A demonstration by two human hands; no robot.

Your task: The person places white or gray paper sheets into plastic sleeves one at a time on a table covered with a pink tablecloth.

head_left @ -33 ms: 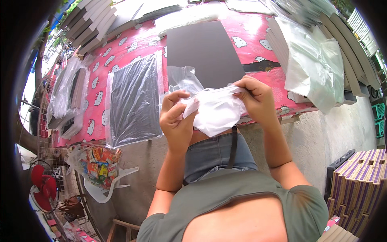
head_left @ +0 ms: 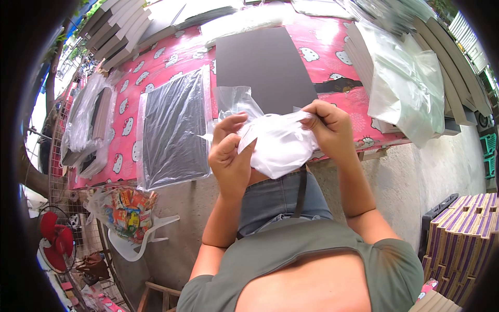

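A clear plastic bag hangs bunched in front of me at the table's near edge, between my two hands. My left hand pinches its left side, thumb up and fingers curled. At the opposite side, my right hand grips the bag's upper edge between thumb and fingers. Just beyond lies a flat dark grey board, its near end partly covered by a loose clear plastic flap. To the left rests another dark board wrapped in clear plastic.
A pink patterned cloth covers the table. Grey boards are stacked at the far left, and plastic sleeves drape over a stack at right. Below stand a white chair with a bag of colourful packets, a red fan and stacked cartons.
My left hand has shifted slightly right, and the plastic bag hangs a little lower. My right hand has barely moved.
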